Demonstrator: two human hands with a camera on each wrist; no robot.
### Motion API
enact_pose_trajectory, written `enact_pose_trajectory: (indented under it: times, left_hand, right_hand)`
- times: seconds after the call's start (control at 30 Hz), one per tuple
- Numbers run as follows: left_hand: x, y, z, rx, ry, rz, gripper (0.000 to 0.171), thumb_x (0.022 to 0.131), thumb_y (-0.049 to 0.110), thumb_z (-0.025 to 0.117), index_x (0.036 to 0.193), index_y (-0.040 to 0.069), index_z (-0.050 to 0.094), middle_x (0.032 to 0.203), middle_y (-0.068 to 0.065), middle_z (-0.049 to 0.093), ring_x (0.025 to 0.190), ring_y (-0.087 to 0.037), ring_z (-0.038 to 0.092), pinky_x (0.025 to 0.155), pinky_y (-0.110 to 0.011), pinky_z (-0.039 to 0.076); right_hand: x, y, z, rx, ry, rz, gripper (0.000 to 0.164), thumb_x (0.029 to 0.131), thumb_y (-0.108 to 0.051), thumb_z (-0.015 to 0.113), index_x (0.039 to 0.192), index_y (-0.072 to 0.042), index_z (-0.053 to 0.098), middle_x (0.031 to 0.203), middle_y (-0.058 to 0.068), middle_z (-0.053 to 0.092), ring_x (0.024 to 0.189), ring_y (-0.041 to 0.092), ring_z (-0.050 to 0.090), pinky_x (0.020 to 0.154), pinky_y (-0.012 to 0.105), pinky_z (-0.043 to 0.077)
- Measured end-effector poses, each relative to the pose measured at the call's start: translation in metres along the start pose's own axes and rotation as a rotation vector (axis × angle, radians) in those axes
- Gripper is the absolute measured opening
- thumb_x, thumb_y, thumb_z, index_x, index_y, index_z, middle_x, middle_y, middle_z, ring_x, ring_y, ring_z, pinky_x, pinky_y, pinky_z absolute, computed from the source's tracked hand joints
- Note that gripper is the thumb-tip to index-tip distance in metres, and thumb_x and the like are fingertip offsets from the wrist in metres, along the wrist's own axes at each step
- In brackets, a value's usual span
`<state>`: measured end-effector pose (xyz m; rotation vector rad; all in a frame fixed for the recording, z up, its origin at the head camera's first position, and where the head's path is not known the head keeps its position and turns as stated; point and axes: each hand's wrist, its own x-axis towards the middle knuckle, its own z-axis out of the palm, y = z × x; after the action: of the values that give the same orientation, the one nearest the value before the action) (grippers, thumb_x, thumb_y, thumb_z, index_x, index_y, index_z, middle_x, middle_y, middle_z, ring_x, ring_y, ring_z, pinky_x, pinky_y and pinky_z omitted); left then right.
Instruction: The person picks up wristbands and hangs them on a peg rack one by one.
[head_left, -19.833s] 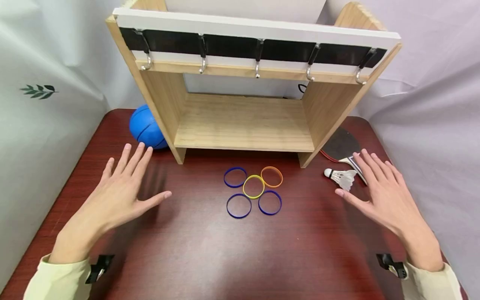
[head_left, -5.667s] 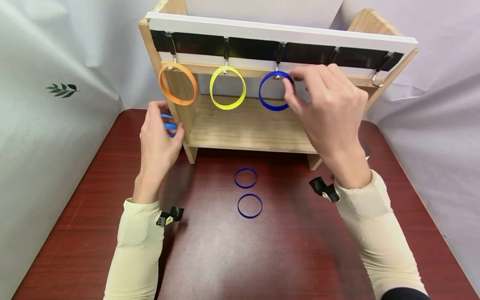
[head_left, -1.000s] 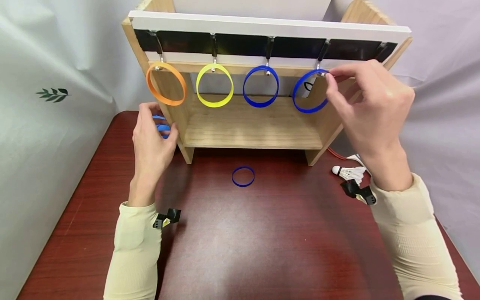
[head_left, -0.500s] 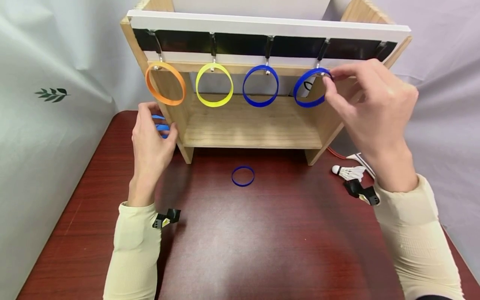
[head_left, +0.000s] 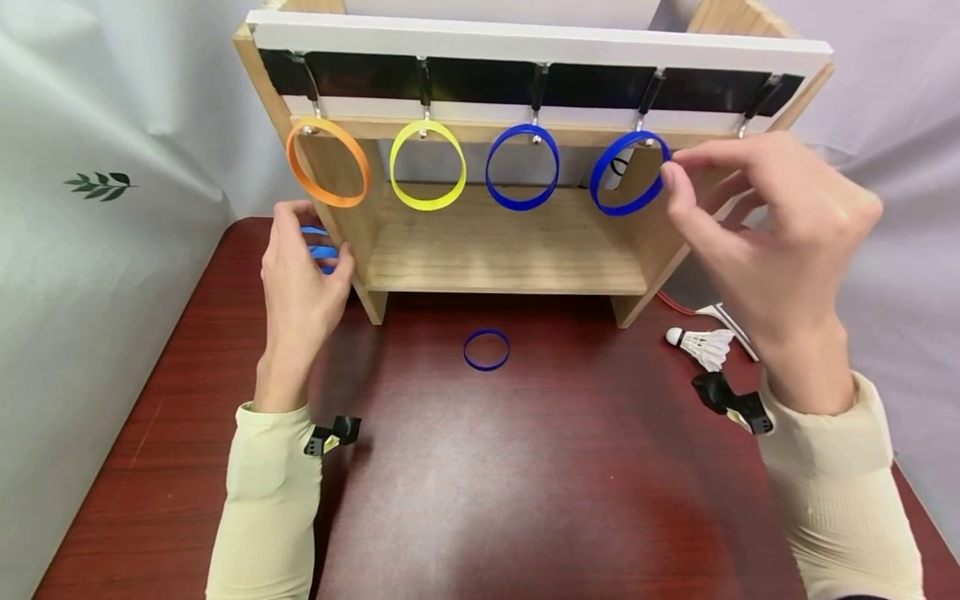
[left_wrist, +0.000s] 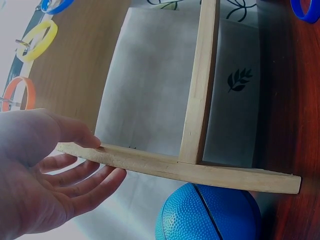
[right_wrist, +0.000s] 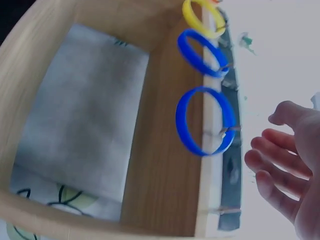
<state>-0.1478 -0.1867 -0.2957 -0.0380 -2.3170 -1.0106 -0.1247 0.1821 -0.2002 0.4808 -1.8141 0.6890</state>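
My left hand point(head_left: 303, 292) grips the left side panel point(left_wrist: 225, 179) of a wooden rack, thumb on one face and fingers on the other. My right hand point(head_left: 780, 225) is at the fourth hook with its fingers loosely bent; in the right wrist view a gap separates it from the blue wristband point(right_wrist: 181, 120) hanging there. Farther left along the hooks hang another blue wristband point(head_left: 522, 205), a yellow one point(head_left: 427, 206) and an orange one point(head_left: 333, 201). The fifth hook point(head_left: 742, 125) at the right bears nothing. One blue wristband point(head_left: 486, 368) lies flat on the table below the rack.
The rack's lower board point(head_left: 502, 250) spans between its side panels. Outside the left panel sits a blue ball point(left_wrist: 190, 215). At the right lie a shuttlecock point(head_left: 701, 346) and a paddle point(head_left: 731, 321), partly hidden by the right arm. Pale cloth point(head_left: 112, 275) surrounds the dark red table point(head_left: 480, 500).
Earlier, all the wristbands lay on the table; four now hang on hooks. In the last second, my right hand has let go of the fourth and drawn right. My left hand keeps its grip.
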Motion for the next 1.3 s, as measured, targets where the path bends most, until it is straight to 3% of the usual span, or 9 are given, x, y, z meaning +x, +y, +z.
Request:
enact_pose_trajectory:
  times: [0.13,0.33,0.53,0.67,0.9,1.07,1.3]
  left_hand:
    - [0.001,0.001,-0.001,-0.005,0.005,-0.002,0.041,0.088,0.012,0.065,0.123,0.001,0.047,0.109,-0.01,0.058,0.09,-0.015,0.064,0.073,-0.028,0.054]
    - [0.0,0.0,-0.001,-0.007,0.0,0.006,0.041,0.088,0.011,0.065,0.123,0.001,0.047,0.11,-0.011,0.058,0.091,-0.017,0.064,0.072,-0.018,0.05]
    - [-0.001,-0.001,-0.001,-0.003,0.001,0.003,0.042,0.088,0.012,0.066,0.124,0.002,0.047,0.111,-0.011,0.058,0.091,-0.017,0.064,0.073,-0.022,0.051]
    - [-0.002,-0.002,0.0,-0.005,-0.002,0.008,0.041,0.088,0.012,0.066,0.123,0.002,0.047,0.11,-0.011,0.058,0.091,-0.016,0.064,0.073,-0.024,0.051]
    - [-0.001,-0.001,0.001,-0.012,0.002,0.013,0.04,0.088,0.01,0.065,0.123,0.002,0.047,0.109,-0.011,0.057,0.09,-0.016,0.064,0.071,-0.02,0.05]
    - [-0.001,-0.001,0.0,-0.01,-0.001,0.019,0.04,0.088,0.011,0.065,0.122,0.001,0.047,0.11,-0.011,0.057,0.091,-0.016,0.063,0.073,-0.025,0.052]
    - [-0.001,-0.001,0.0,-0.015,-0.003,0.018,0.04,0.088,0.011,0.066,0.122,0.001,0.047,0.111,-0.011,0.057,0.091,-0.016,0.064,0.072,-0.016,0.05]
  right_hand:
    - [-0.013,-0.014,0.001,0.031,-0.083,-0.076,0.018,0.085,-0.027,0.071,0.084,-0.012,0.08,0.069,-0.002,0.07,0.049,0.02,0.056,0.054,0.015,0.035]
    - [-0.043,-0.021,0.013,0.015,-0.445,-0.181,0.024,0.092,-0.03,0.06,0.088,-0.013,0.075,0.065,-0.005,0.066,0.049,0.009,0.057,0.043,0.026,0.036]
    - [-0.091,-0.013,0.049,0.062,-0.756,-0.044,0.014,0.09,-0.034,0.065,0.089,-0.022,0.072,0.069,-0.016,0.064,0.054,0.001,0.054,0.044,0.026,0.038]
    - [-0.123,-0.005,0.073,0.059,-0.909,0.084,0.01,0.089,-0.035,0.068,0.089,-0.026,0.071,0.07,-0.021,0.061,0.056,-0.001,0.052,0.047,0.028,0.042]
    - [-0.153,0.003,0.104,0.047,-0.977,0.177,0.006,0.089,-0.028,0.07,0.089,-0.022,0.071,0.07,-0.019,0.062,0.058,0.002,0.055,0.049,0.028,0.044]
    - [-0.161,0.006,0.118,0.012,-1.008,0.193,0.008,0.089,-0.026,0.07,0.089,-0.018,0.071,0.069,-0.016,0.063,0.059,0.004,0.058,0.048,0.028,0.046]
    - [-0.168,0.01,0.125,-0.011,-1.051,0.212,0.012,0.088,-0.028,0.072,0.09,-0.016,0.071,0.07,-0.015,0.064,0.062,0.006,0.06,0.049,0.029,0.048]
